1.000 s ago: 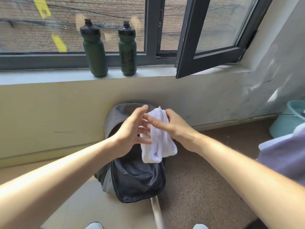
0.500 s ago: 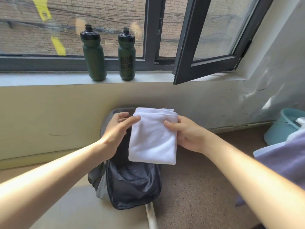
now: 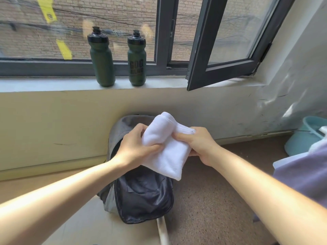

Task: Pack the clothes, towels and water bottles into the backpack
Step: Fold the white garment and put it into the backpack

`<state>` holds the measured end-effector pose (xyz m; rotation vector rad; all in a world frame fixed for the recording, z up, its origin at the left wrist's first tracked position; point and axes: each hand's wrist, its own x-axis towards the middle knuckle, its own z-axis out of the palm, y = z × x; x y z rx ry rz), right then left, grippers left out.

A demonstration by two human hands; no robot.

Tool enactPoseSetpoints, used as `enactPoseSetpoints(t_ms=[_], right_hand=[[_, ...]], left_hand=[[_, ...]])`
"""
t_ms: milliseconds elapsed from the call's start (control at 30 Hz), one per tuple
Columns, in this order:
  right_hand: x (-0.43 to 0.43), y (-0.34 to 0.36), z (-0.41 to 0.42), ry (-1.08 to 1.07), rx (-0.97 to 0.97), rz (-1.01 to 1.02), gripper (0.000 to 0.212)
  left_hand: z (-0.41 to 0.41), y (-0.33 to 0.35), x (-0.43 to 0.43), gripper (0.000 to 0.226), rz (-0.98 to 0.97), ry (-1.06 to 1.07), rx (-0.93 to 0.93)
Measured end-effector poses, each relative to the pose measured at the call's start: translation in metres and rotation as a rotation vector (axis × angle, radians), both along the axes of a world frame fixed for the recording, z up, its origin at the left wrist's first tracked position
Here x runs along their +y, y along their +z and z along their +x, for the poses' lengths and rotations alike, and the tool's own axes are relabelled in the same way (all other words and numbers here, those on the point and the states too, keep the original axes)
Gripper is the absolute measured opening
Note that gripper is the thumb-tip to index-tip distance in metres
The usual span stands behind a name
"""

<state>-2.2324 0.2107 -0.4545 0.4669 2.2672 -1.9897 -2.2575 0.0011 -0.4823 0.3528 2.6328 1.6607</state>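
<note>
Left hand [image 3: 136,149] and right hand [image 3: 200,145] grip the towel [image 3: 168,156], flat earlier, now rolled compact; open backpack [image 3: 143,195] lies below them, stowing likely next.

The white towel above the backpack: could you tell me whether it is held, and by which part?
Both hands hold the towel: the left hand grips its left side, the right hand pinches its right edge.

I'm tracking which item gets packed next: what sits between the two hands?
The head view shows a folded white towel there. The left hand and the right hand grip it from either side, above the open backpack.
</note>
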Motion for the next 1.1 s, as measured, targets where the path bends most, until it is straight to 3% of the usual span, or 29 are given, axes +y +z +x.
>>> enactPoseSetpoints(t_ms=[200,367,433,533,633,733,800,900,967,1100], right_hand=[[-0.006,-0.005,-0.003,-0.069,-0.076,0.010,0.024],[-0.009,-0.006,-0.004,-0.129,-0.137,-0.324,0.034],[-0.008,-0.001,-0.004,-0.139,-0.134,-0.509,0.040],[-0.003,0.010,0.001,0.061,-0.142,-0.708,0.072],[-0.004,0.012,0.004,0.132,-0.099,-0.596,0.058],[-0.003,0.005,0.000,0.048,-0.056,-0.443,0.037],[0.000,0.003,-0.001,0.079,-0.028,-0.396,0.037],[0.004,0.001,-0.002,0.172,-0.001,-0.385,0.044],[0.001,-0.001,-0.002,0.215,0.041,-0.414,0.045],[-0.008,-0.005,-0.002,0.191,0.152,-0.380,0.045]], left_hand=[[0.006,-0.001,-0.001,0.070,-0.227,-0.275,0.418],[0.004,-0.010,0.002,0.069,-0.259,-0.375,0.687],[0.002,-0.011,0.001,0.066,-0.252,-0.342,0.722],[0.000,-0.011,0.001,0.069,-0.234,-0.345,0.703],[-0.001,-0.009,-0.001,0.071,-0.249,-0.423,0.694],[0.003,-0.003,-0.006,0.058,-0.192,-0.513,0.553],[0.010,0.007,-0.008,0.053,-0.003,-0.486,0.249],[0.009,0.014,-0.009,0.068,0.200,-0.369,-0.078],[0.008,0.012,-0.011,0.075,0.175,-0.398,-0.153],[0.011,0.007,-0.009,0.057,0.145,-0.470,-0.202]])
